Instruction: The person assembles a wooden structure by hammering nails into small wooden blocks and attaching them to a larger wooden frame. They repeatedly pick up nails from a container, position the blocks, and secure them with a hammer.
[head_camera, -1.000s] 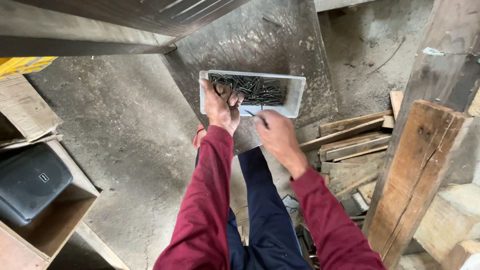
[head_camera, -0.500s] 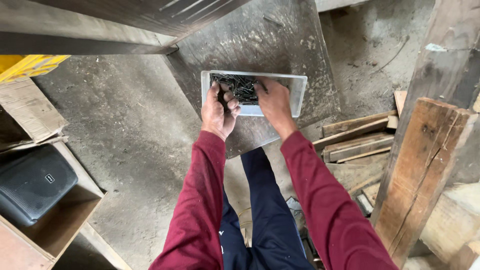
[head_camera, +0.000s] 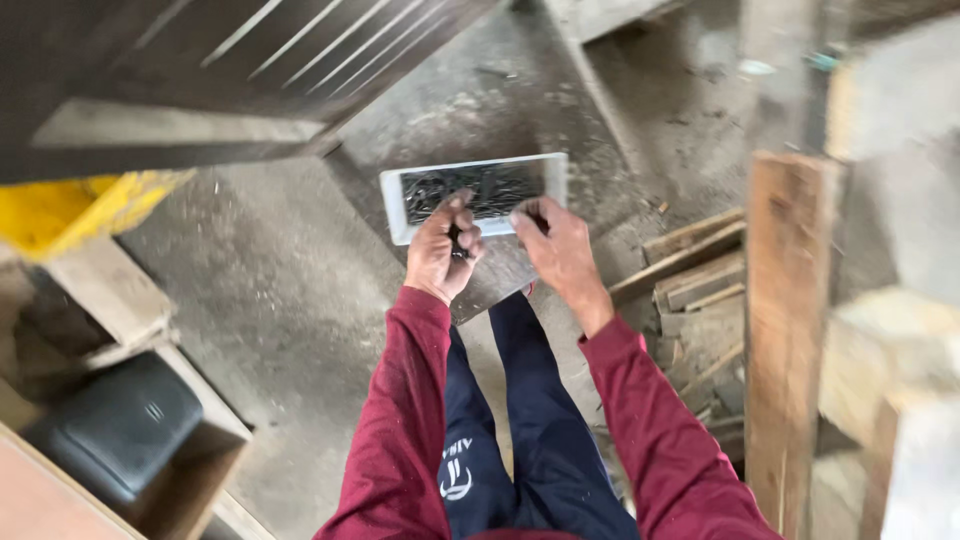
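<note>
A white rectangular tray (head_camera: 395, 212) full of dark nails lies on a metal sheet on the floor in front of me. My left hand (head_camera: 440, 250) hovers over the tray's near edge, fingers closed around a small bunch of dark nails (head_camera: 455, 240). My right hand (head_camera: 560, 250) is beside it, at the tray's near right edge, fingers pinched together by the nails; whether it holds one is unclear. Both arms wear dark red sleeves, and my legs in navy trousers show below.
Stacked wooden offcuts (head_camera: 690, 270) lie right of my legs, and a tall wooden plank (head_camera: 790, 330) stands further right. At the left are a yellow object (head_camera: 70, 205), a wooden box (head_camera: 200, 470) holding a dark case (head_camera: 115, 430), and a dark slatted panel (head_camera: 250, 60) overhead.
The view has shifted and blurred. My right hand reached into the tray, then drew back to its near edge. My left hand stays closed over the nails.
</note>
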